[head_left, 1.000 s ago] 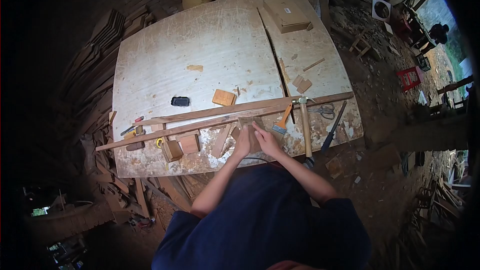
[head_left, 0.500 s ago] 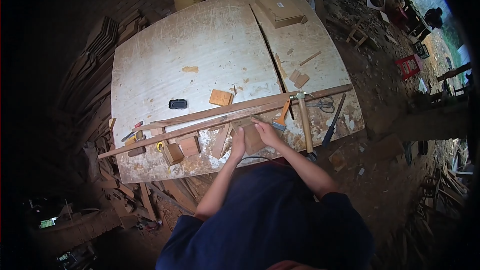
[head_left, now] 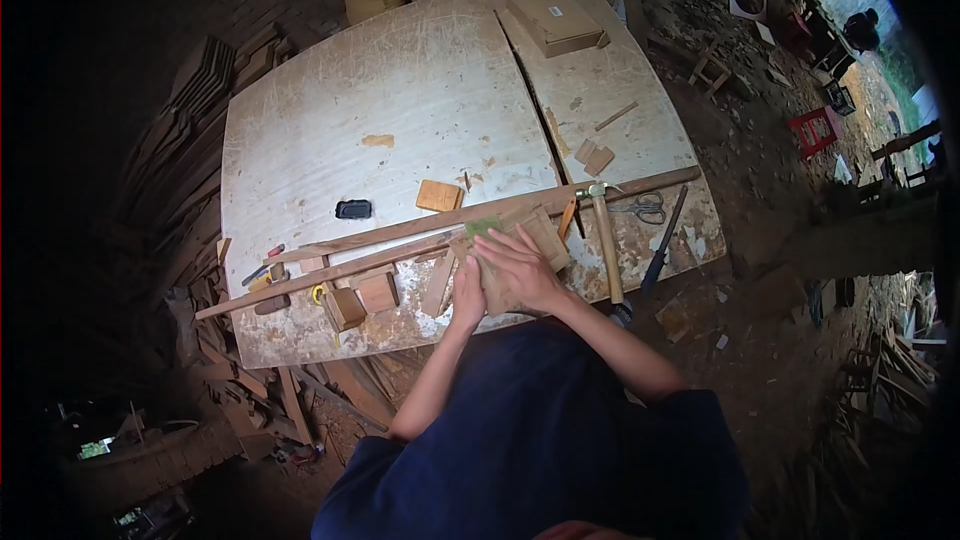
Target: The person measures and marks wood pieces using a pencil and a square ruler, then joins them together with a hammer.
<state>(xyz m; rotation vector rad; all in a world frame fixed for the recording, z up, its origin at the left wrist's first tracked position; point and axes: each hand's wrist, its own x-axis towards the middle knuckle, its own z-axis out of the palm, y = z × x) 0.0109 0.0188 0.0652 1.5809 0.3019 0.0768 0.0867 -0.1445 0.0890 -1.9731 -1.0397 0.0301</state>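
Both hands are at the table's near edge, over a flat wooden piece (head_left: pixel 543 237) that rests across two long wooden strips (head_left: pixel 400 254). My left hand (head_left: pixel 468 290) is on the piece's left side, its fingers partly hidden. My right hand (head_left: pixel 522 268) lies flat across the piece with its fingers spread. A small green patch (head_left: pixel 483 227) shows just beyond the fingertips. To the right are an orange-handled brush (head_left: pixel 567 217), a hammer (head_left: pixel 608 250) and scissors (head_left: pixel 648 208). Small wooden blocks (head_left: pixel 378 292) stand to the left.
The large table (head_left: pixel 350 120) holds a cardboard box (head_left: pixel 556 20) at its far right, a black tray (head_left: pixel 353 209) and an orange-brown block (head_left: pixel 439 195). A dark-handled tool (head_left: pixel 665 240) lies near the right edge. Wood scraps (head_left: pixel 190 120) are piled at the left.
The wooden piece has opened out or shifted to the right, now covering much of the brush. My right hand has flattened over it, and the green patch has come into view.
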